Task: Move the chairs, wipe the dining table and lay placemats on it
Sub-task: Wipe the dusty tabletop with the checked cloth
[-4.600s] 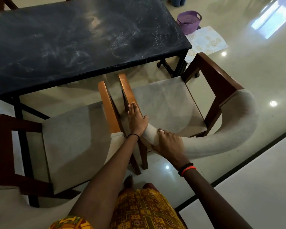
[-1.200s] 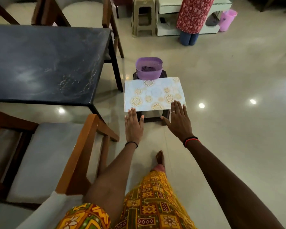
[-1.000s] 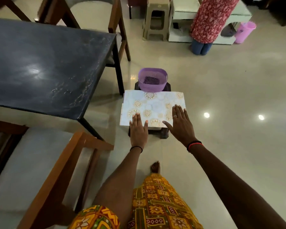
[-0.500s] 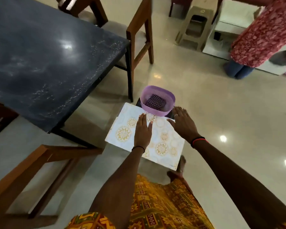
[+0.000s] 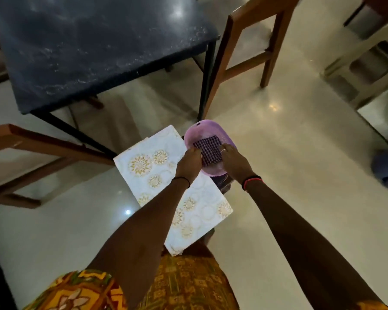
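A home dining area: dark stone-topped dining table [image 5: 99, 48], cushioned wooden chair [image 5: 253, 34], glossy tiled floor [image 5: 289, 175].

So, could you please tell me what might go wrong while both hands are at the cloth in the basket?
The basket sits on a small stool; tugging the cloth with the left hand and right hand might tip it. The placemats overhang that stool under the left forearm, so a brush could slide them off. The table shows white streaks; mats laid now would cover dirt.

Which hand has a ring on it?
The right hand, with the red wristband; a ring shows on one finger. The left hand shows none.
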